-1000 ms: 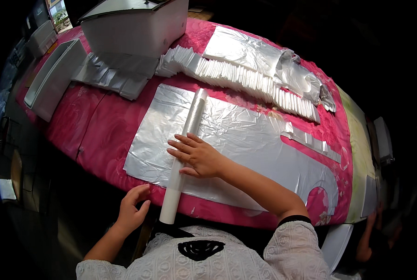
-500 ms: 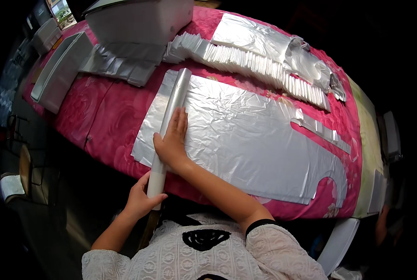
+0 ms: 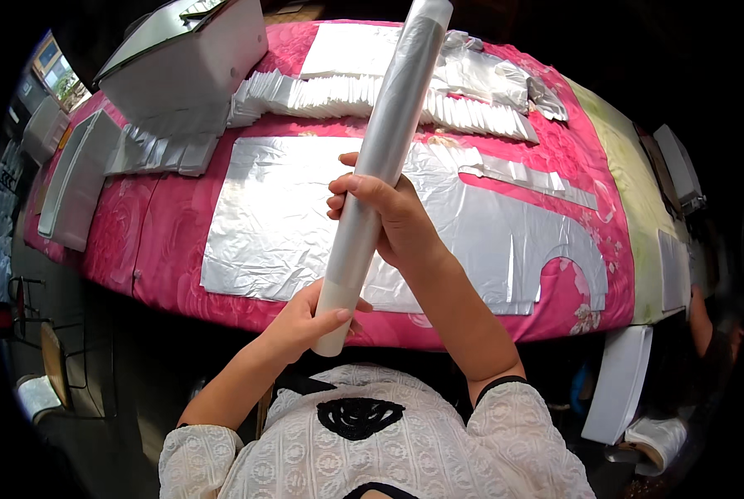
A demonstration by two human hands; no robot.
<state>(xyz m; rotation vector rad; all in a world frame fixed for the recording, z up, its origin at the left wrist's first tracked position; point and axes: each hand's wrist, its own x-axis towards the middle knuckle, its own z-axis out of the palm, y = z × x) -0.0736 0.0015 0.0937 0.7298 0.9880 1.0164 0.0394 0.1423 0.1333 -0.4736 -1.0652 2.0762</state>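
Two hands on one long roll [image 3: 384, 158] of clear film, lifted off the table and tilted over the silver sheet [image 3: 305, 224] on the pink cloth [image 3: 172, 224]. Head view: left hand [image 3: 305, 320] cups the bare core end, right hand [image 3: 384, 220] wraps mid-tube. It looks light, stiff and slick, so the core end seems the safer hold.

A pink floral-covered table [image 3: 172, 241] fills a dim room, a bright window [image 3: 56, 71] far left
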